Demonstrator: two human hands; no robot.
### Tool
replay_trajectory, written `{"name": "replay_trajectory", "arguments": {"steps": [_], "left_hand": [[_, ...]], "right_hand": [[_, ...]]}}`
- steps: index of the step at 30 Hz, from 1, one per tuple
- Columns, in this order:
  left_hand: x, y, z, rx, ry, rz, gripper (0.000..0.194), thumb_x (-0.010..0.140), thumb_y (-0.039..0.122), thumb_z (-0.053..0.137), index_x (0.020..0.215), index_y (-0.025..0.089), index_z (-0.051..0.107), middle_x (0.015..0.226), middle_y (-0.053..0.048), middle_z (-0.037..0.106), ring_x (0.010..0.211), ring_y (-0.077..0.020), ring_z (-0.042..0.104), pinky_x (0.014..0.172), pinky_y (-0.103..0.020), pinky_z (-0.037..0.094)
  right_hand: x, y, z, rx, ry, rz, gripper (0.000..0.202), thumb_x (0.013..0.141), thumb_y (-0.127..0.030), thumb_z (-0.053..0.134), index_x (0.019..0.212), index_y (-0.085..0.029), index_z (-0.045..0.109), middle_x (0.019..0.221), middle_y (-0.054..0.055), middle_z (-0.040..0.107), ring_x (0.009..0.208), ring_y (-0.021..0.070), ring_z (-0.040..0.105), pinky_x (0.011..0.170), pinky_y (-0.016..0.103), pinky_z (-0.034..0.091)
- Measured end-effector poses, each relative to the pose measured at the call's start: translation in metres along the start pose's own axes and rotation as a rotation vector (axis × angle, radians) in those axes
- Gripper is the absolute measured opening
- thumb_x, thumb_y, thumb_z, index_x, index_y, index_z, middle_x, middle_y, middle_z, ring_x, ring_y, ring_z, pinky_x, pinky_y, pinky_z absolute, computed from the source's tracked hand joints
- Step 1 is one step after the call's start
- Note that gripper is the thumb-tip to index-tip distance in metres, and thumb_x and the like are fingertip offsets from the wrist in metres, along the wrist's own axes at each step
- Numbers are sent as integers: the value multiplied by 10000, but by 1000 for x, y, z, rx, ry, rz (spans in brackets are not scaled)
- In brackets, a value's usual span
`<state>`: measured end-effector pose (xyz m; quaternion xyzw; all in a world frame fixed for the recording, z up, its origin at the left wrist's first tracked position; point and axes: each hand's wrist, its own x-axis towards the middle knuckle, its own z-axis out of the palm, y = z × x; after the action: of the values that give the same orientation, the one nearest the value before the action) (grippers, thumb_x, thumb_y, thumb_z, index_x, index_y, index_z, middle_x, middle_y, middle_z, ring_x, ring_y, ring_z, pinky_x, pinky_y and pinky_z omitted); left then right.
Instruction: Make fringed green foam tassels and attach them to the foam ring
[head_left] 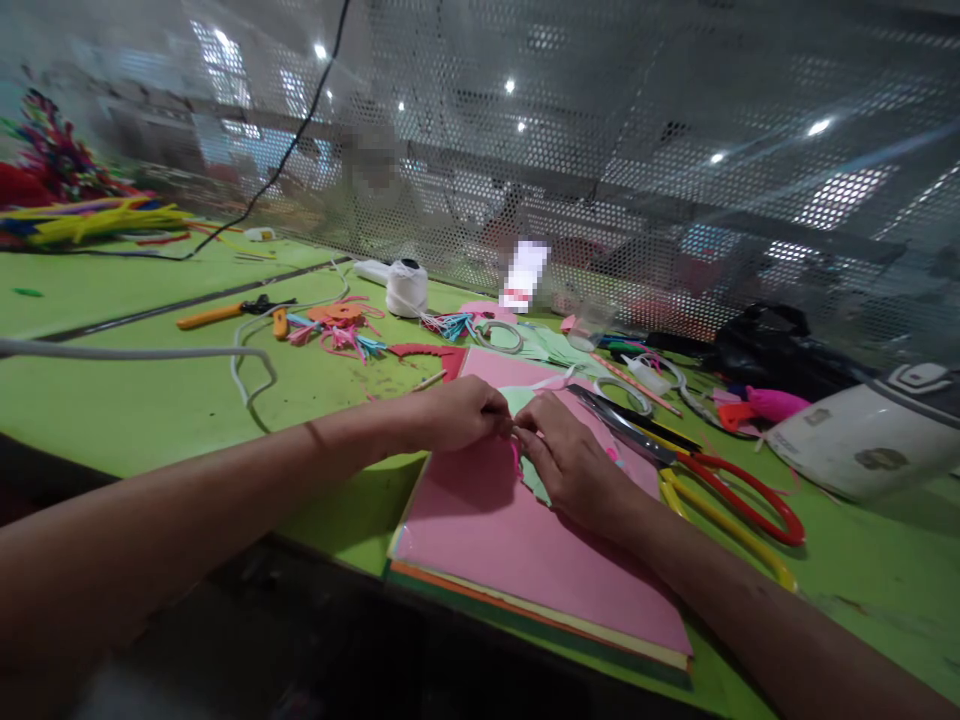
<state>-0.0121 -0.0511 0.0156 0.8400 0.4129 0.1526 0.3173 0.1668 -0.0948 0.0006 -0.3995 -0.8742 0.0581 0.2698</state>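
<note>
On green table, head view: left hand and right hand meet over pink sheet atop paper stack. Fingers of both pinch small pink strip between them, beside pale green cutout. Strip likely light, floppy, easily torn; best held at ends. Scissors just right; thread spool farther back.
</note>
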Motion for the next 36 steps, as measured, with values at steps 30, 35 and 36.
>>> {"name": "replay_trajectory", "arguments": {"steps": [30,35,36], "left_hand": [[-3,8,-8,-372,-57,-86,219,740,316,607,627,130,629,512,42,455,522,-85,320,536,-248,217],[-2,5,-7,-348,-52,-68,211,760,304,590,654,131,650,524,34,474,515,-83,324,533,-245,231],[-2,5,-7,-335,-49,-65,213,763,308,587,668,131,660,529,31,485,518,-84,329,535,-244,237]], "right_hand": [[2,0,-8,-150,96,-203,163,911,-218,457,820,-152,575,750,81,581,739,208,480,694,357,377],[2,-1,-8,-190,96,-200,219,925,-212,420,782,-151,574,725,81,562,710,205,454,672,352,366],[1,-1,-7,-192,98,-199,227,927,-209,414,776,-152,574,723,81,559,707,204,452,670,351,364]]}}
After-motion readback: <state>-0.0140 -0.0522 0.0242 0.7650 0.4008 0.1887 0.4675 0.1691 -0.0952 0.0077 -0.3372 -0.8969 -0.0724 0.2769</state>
